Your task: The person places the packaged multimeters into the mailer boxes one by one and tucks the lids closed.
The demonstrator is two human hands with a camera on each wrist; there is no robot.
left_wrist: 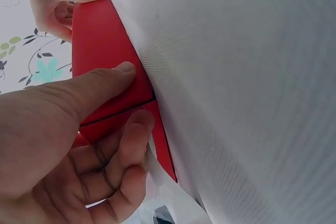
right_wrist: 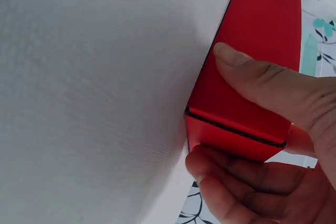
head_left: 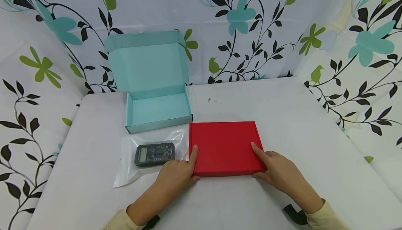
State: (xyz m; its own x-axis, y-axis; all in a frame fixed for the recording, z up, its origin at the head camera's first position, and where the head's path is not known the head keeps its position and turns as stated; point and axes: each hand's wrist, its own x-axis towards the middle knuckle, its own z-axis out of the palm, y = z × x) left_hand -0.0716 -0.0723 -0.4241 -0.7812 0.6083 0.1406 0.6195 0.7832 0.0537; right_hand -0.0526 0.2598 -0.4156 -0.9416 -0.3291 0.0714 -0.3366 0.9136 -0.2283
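A closed red cardboard box (head_left: 224,148) lies flat on the white table, lid side up. My left hand (head_left: 179,174) grips its left end. In the left wrist view the thumb of that hand (left_wrist: 68,108) presses the front face and the curled fingers hold the end flap. At the opposite end my right hand (head_left: 277,169) grips the box. The right wrist view has this thumb (right_wrist: 262,77) on the red front face, with the fingers bent against the end wall. Beside the left hand sits a dark digital multimeter (head_left: 155,154) on a clear plastic bag (head_left: 125,174).
Behind the multimeter stands an open light-teal cardboard box (head_left: 159,109), its lid raised against the patterned cloth backdrop (head_left: 201,13). The white table (head_left: 314,125) reaches from the backdrop to the near side. Black straps (head_left: 295,214) show by both sleeves.
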